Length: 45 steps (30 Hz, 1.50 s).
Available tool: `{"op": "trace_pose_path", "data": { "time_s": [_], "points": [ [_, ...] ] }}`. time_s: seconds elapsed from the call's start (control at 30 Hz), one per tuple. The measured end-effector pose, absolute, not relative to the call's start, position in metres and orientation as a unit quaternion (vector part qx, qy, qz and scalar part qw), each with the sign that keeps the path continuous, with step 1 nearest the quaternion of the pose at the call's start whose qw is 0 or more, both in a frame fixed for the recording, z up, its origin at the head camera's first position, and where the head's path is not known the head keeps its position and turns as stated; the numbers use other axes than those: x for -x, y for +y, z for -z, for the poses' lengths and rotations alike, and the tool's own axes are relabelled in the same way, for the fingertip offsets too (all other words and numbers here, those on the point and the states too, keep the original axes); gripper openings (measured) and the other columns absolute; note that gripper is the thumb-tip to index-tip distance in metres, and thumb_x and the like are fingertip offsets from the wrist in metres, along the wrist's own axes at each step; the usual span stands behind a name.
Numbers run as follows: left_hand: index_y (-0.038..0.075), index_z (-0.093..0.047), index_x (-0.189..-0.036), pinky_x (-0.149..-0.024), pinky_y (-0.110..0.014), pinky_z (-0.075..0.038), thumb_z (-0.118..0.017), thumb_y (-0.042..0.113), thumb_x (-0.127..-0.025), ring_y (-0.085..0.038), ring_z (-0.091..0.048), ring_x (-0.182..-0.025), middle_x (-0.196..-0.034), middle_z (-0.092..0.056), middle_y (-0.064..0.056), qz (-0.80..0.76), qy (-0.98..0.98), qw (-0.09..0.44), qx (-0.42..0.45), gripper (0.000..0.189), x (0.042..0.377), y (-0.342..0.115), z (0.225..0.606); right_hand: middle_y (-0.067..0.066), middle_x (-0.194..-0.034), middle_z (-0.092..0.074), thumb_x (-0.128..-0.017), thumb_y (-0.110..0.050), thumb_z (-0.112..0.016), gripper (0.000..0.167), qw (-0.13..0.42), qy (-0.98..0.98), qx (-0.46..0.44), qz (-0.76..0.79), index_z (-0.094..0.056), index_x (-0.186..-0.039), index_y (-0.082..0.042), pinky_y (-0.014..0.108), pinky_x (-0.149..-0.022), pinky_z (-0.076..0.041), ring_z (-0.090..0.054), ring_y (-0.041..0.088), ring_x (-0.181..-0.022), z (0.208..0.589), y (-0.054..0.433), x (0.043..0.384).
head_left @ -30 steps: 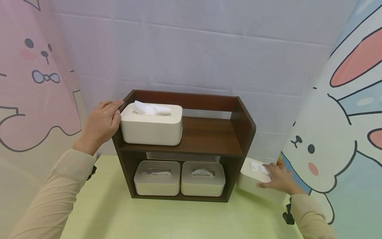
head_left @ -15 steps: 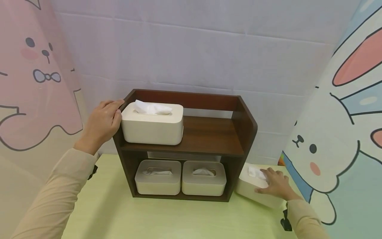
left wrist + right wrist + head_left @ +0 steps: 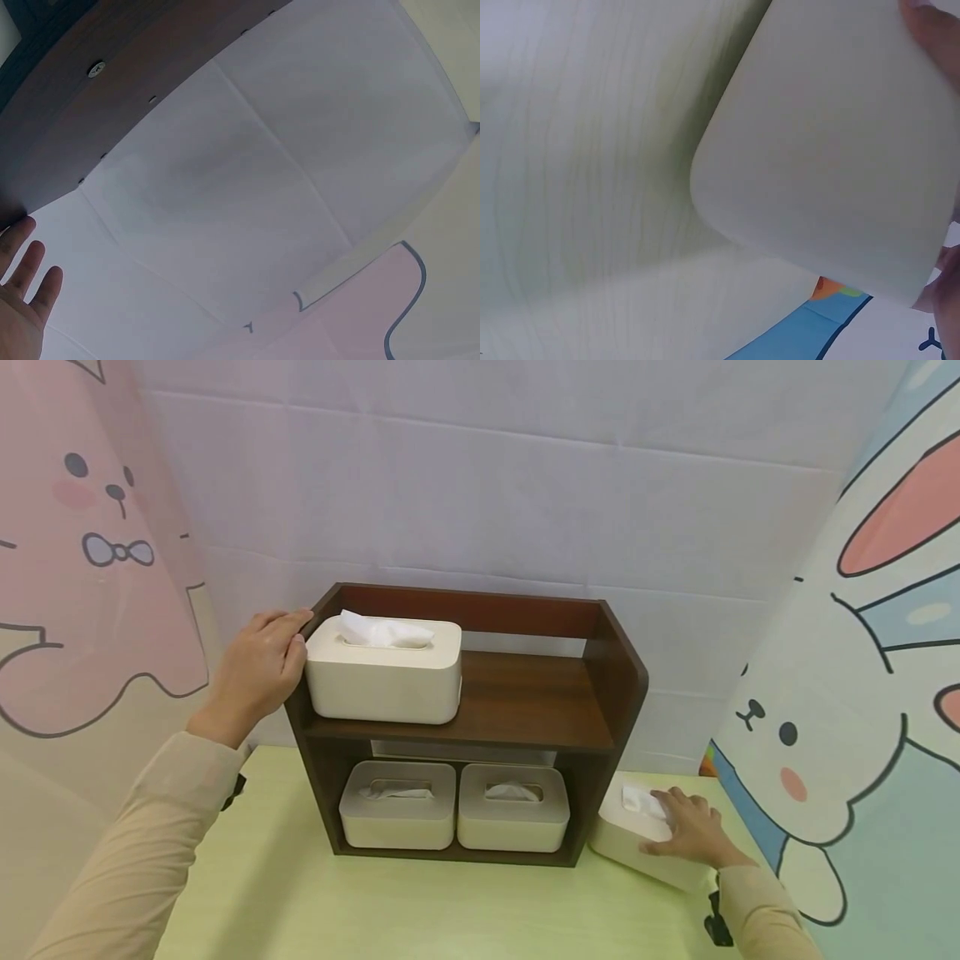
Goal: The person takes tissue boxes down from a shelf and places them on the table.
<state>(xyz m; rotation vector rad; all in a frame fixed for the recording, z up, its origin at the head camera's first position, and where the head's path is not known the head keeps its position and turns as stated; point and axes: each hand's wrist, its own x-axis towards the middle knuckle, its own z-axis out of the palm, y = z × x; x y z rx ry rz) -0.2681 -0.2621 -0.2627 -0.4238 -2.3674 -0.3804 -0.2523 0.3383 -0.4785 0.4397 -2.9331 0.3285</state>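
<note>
A dark brown two-tier shelf [image 3: 540, 693] stands on the table. My left hand [image 3: 258, 672] rests on the top of its left side panel; in the left wrist view the fingers [image 3: 26, 262] lie fairly straight against the panel. One cream tissue box [image 3: 382, 681] sits on the upper tier's left half. Below, a left tissue box [image 3: 397, 818] and a right tissue box [image 3: 513, 818] stand side by side. Beside the shelf's right side, my right hand [image 3: 690, 831] grips another tissue box [image 3: 630, 835] across its top, thumb on the near side. Its far side is hidden.
The pale green table [image 3: 420, 906] extends in front of the shelf and to both sides. A white cloth [image 3: 487, 485] hangs behind. Printed cloths with a pink animal [image 3: 112, 602] and a white rabbit [image 3: 810, 727] close off left and right.
My right hand and the tissue box in it have shifted slightly toward me and left, and the box has turned a little. The left hand stays in place on the shelf.
</note>
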Motion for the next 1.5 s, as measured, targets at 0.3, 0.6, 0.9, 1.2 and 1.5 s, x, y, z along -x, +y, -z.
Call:
{"op": "trace_pose_path", "data": {
  "time_s": [0.3,0.6,0.9,1.2,1.5],
  "points": [
    [0.001,-0.052,-0.127,-0.099,-0.050,-0.036,-0.031,0.018,-0.094,-0.036,-0.045,-0.116,-0.128,-0.054,-0.017,0.151,-0.910,0.346,0.168,0.042,0.269,-0.262,0.262,0.015,-0.118,-0.047,-0.051,-0.057,-0.078,0.095,0.056,-0.979,-0.160,-0.116,-0.045,-0.127,-0.009,0.069,-0.073,-0.035,-0.043,0.050,-0.104,0.485,0.345,0.254],
    [0.001,-0.053,-0.126,-0.099,-0.050,-0.036,-0.032,0.018,-0.094,-0.036,-0.045,-0.116,-0.127,-0.055,-0.017,0.156,-0.909,0.348,0.170,0.042,0.270,-0.261,0.262,0.025,-0.138,-0.033,-0.048,-0.042,-0.084,0.103,-0.023,-0.974,-0.169,-0.147,-0.037,-0.135,-0.012,0.083,-0.077,-0.022,-0.026,0.056,-0.122,0.478,0.351,0.260],
    [0.001,-0.052,-0.126,-0.099,-0.049,-0.035,-0.032,0.017,-0.094,-0.036,-0.044,-0.116,-0.127,-0.055,-0.017,0.155,-0.907,0.352,0.173,0.041,0.270,-0.262,0.262,0.026,-0.142,-0.027,-0.047,-0.029,-0.087,0.106,-0.043,-0.973,-0.183,-0.131,-0.034,-0.136,-0.009,0.082,-0.078,-0.024,-0.022,0.056,-0.125,0.473,0.352,0.264],
    [0.001,-0.052,-0.127,-0.099,-0.050,-0.035,-0.032,0.017,-0.094,-0.035,-0.044,-0.117,-0.128,-0.054,-0.017,0.155,-0.909,0.348,0.170,0.042,0.270,-0.262,0.263,0.022,-0.144,-0.025,-0.048,-0.018,-0.087,0.104,-0.061,-0.973,-0.184,-0.123,-0.032,-0.137,-0.010,0.081,-0.081,-0.024,-0.023,0.054,-0.126,0.470,0.352,0.266],
    [0.001,-0.052,-0.127,-0.099,-0.049,-0.035,-0.031,0.017,-0.094,-0.035,-0.044,-0.117,-0.128,-0.054,-0.017,0.155,-0.910,0.346,0.169,0.042,0.270,-0.262,0.263,0.027,-0.139,-0.033,-0.049,-0.035,-0.086,0.103,-0.036,-0.974,-0.176,-0.141,-0.035,-0.135,-0.011,0.078,-0.081,-0.026,-0.026,0.056,-0.122,0.467,0.354,0.270]
  ]
}}
